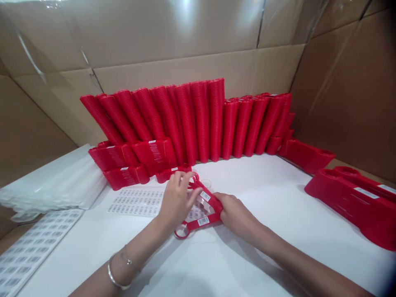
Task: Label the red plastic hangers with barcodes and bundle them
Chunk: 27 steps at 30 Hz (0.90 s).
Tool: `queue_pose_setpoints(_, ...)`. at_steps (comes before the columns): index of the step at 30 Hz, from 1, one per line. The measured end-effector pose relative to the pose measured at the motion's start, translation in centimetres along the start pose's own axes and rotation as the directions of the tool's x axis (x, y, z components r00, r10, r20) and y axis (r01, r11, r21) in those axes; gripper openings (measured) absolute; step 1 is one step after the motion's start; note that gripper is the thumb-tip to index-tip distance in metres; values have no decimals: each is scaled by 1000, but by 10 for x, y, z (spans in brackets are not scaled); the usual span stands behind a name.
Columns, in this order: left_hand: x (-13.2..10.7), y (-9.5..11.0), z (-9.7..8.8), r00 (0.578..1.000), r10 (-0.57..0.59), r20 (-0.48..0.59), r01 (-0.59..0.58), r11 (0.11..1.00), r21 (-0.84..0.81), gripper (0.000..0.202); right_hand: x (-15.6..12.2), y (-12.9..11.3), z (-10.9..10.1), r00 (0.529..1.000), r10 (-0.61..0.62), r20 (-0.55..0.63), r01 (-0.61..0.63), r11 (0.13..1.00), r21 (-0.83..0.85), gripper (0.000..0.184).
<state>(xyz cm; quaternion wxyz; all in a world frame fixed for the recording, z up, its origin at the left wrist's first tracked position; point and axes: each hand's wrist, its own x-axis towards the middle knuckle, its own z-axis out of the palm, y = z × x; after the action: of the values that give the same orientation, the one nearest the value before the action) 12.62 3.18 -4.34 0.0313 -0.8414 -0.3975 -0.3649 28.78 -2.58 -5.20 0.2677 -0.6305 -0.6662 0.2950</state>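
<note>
Two flat red plastic pieces with ring ends and white barcode labels are held in a V shape, an upper piece [213,201] and a lower piece [193,225]. My right hand [233,210] is closed around the end where they meet. My left hand [177,192] has its fingers and thumb around the ring end of the upper piece. Something clear and shiny shows between the two pieces; I cannot tell what it is. Below my left hand lies a sheet of barcode labels [133,202], partly hidden by the hand and the pieces.
Tall stacks of red pieces [201,119] line the cardboard wall [185,62]. Shorter bundles [156,154] stand in front at left, others [349,202] at right. Clear plastic bags [58,181] and more label sheets [37,247] lie at left on the white table [262,185].
</note>
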Motion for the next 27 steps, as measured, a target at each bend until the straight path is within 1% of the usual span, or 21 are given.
queue_pose_setpoints(2, 4, -5, -5, 995, -99, 3, 98, 984, -151, 23, -1, -2, -1, 1000, -16, 13, 16, 999, 32, 30)
queue_pose_setpoints(4, 7, -8, -10, 986, -160, 39, 164, 946, -281, 19, -1, -3, -2, 999, -26, 21, 25, 998, 61, 31)
queue_pose_setpoints(6, 7, -9, -12, 981, -184, 62, 194, 900, -391, 17, -1, -3, -4, 999, -27, 19, 25, 997, 77, 33)
queue_pose_setpoints(8, 6, -10, -12, 975, -216, 59, 217, 852, -477, 17, 0, -3, -5, 1000, -19, 3, 19, 997, 77, 36)
queue_pose_setpoints(10, 5, -10, -12, 963, -262, 60, 250, 796, -551, 16, 1, -2, -7, 1000, -19, -19, 20, 997, 78, 37)
queue_pose_setpoints(12, 3, -10, -12, 959, -273, 81, 265, 755, -599, 19, 4, -1, -9, 999, -29, -42, 33, 994, 102, 40)
queue_pose_setpoints(14, 0, -7, -15, 967, -226, 116, 250, 772, -584, 23, 6, 2, -11, 996, -42, -75, 52, 988, 146, 43)
queue_pose_setpoints(16, -3, 0, -20, 974, -145, 173, 214, 830, -515, 25, 9, 6, -13, 992, -49, -115, 70, 981, 182, 46)
queue_pose_setpoints(17, -4, 4, -24, 971, -103, 214, 196, 855, -479, 24, 10, 7, -14, 990, -51, -134, 76, 980, 186, 46)
queue_pose_setpoints(19, -5, 11, -30, 949, -42, 313, 183, 882, -435, 20, 10, 8, -15, 987, -62, -149, 88, 980, 179, 45)
queue_pose_setpoints(21, -3, 11, -35, 917, -37, 398, 211, 890, -405, 18, 9, 6, -16, 985, -94, -144, 119, 976, 180, 45)
queue_pose_setpoints(23, 2, -1, -36, 891, -84, 446, 261, 898, -353, 23, 8, 3, -17, 981, -142, -131, 167, 964, 206, 46)
queue_pose_setpoints(25, 6, -23, -35, 875, -130, 467, 280, 922, -266, 24, 8, 2, -18, 981, -163, -103, 185, 944, 272, 46)
queue_pose_setpoints(27, 7, -48, -31, 881, -115, 460, 213, 963, -167, 23, 9, 3, -17, 990, -139, -37, 143, 912, 384, 48)
